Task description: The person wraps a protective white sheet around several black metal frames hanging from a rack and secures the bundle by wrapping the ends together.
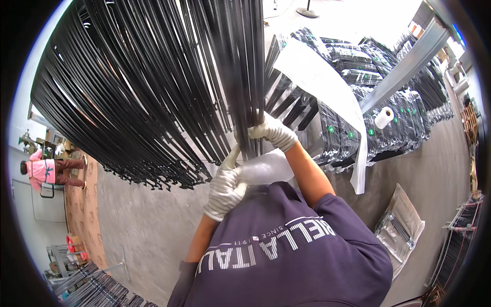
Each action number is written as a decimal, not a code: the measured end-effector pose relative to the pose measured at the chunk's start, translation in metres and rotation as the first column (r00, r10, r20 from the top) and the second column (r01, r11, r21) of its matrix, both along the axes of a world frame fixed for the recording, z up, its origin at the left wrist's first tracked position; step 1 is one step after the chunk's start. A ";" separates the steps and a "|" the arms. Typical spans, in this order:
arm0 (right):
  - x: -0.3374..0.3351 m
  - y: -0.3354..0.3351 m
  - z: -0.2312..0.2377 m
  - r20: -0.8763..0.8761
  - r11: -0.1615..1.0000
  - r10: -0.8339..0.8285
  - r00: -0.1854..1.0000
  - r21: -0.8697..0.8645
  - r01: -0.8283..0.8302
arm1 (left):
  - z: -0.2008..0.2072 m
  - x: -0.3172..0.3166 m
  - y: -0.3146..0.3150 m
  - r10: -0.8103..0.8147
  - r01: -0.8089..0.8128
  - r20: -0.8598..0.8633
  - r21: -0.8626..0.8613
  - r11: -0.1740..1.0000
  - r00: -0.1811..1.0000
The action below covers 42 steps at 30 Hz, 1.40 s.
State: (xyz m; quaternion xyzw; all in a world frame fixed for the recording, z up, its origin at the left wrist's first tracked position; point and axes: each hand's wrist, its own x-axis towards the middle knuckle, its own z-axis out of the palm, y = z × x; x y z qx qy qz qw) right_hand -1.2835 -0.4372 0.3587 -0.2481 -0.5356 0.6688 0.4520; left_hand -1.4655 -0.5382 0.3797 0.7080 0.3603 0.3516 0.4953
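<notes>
My left hand [225, 190], in a white glove, is closed on the left end of a translucent plastic film roll [267, 168] in front of my chest. Its thumb points up beside the lower ends of a bundle of slim black bars [244, 97]. My right hand [275, 134], also gloved, curls around that bundle just above the roll; some of its fingers are hidden behind the bars. To the left, many more long black bars [138, 97] hang in a dense row, their lower ends bunched near my left hand.
Plastic-wrapped black packs [353, 123] are piled at the right, with a white sheet [322, 77] draped over them and a white roll [384, 117] on top. A metal post [404, 66] slants above. Wrapped parts [399, 227] lie on the floor. A person [51, 171] is far left.
</notes>
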 end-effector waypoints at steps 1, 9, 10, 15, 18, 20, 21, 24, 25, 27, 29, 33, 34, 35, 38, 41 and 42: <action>0.001 -0.003 0.007 -0.018 1.000 0.019 1.000 0.007 -0.019 | 0.000 0.001 0.000 -0.005 0.006 0.024 -0.035 0.999 1.000; 0.017 0.012 0.001 -0.017 0.963 0.270 0.963 -0.011 -0.270 | -0.014 -0.007 0.016 0.352 -0.283 -0.108 0.404 0.870 0.930; 0.019 0.014 0.000 -0.070 0.947 0.314 0.947 -0.051 -0.318 | -0.010 -0.006 0.018 0.369 -0.322 -0.068 0.360 0.876 0.927; 0.006 0.015 0.011 -0.182 0.936 0.349 0.919 0.114 -0.333 | -0.004 -0.004 0.019 0.431 -0.382 -0.064 0.361 0.851 0.900; 0.006 0.024 -0.003 -0.194 0.944 0.329 0.924 0.079 -0.320 | -0.001 -0.002 0.022 0.454 -0.404 -0.054 0.375 0.835 0.889; -0.002 0.033 -0.004 -0.230 0.938 0.340 0.912 0.144 -0.314 | 0.006 -0.003 0.021 0.450 -0.412 -0.025 0.360 0.837 0.893; -0.003 0.037 -0.004 -0.233 0.934 0.344 0.910 0.184 -0.306 | 0.009 -0.004 0.023 0.422 -0.377 -0.033 0.387 0.842 0.906; -0.012 0.048 -0.001 -0.228 0.910 0.377 0.898 0.269 -0.314 | 0.017 -0.012 0.026 0.372 -0.354 -0.003 0.298 0.886 0.928; -0.018 0.047 0.001 -0.234 0.916 0.373 0.898 0.249 -0.315 | 0.020 -0.015 0.028 0.351 -0.353 0.053 0.215 0.910 0.935; -0.009 0.044 0.015 -0.208 0.937 0.318 0.925 0.219 -0.273 | 0.034 -0.009 0.032 0.361 -0.368 0.076 0.261 0.893 0.929; -0.021 0.046 0.017 -0.233 0.938 0.325 0.916 0.201 -0.282 | 0.044 -0.016 0.029 0.413 -0.384 0.006 0.383 0.840 0.911; -0.025 0.049 0.032 -0.243 0.955 0.276 0.930 0.176 -0.238 | 0.040 -0.025 0.036 0.292 -0.307 0.097 0.336 0.890 0.951; -0.025 0.049 0.035 -0.251 0.959 0.262 0.932 0.172 -0.224 | 0.052 -0.023 0.035 0.320 -0.339 0.112 0.355 0.871 0.941; -0.026 0.050 0.038 -0.256 0.962 0.253 0.933 0.167 -0.215 | 0.052 -0.025 0.038 0.304 -0.327 0.120 0.336 0.883 0.945; -0.029 0.053 0.050 -0.280 0.971 0.222 0.934 0.153 -0.185 | 0.055 -0.030 0.045 0.262 -0.302 0.205 0.201 0.932 0.943; -0.029 0.051 0.068 -0.313 0.980 0.184 0.932 0.128 -0.150 | 0.061 -0.030 0.055 0.215 -0.274 0.200 0.353 0.895 0.956; -0.029 0.050 0.077 -0.340 0.983 0.176 0.924 0.113 -0.146 | 0.068 -0.030 0.057 0.186 -0.232 0.154 0.378 0.896 0.970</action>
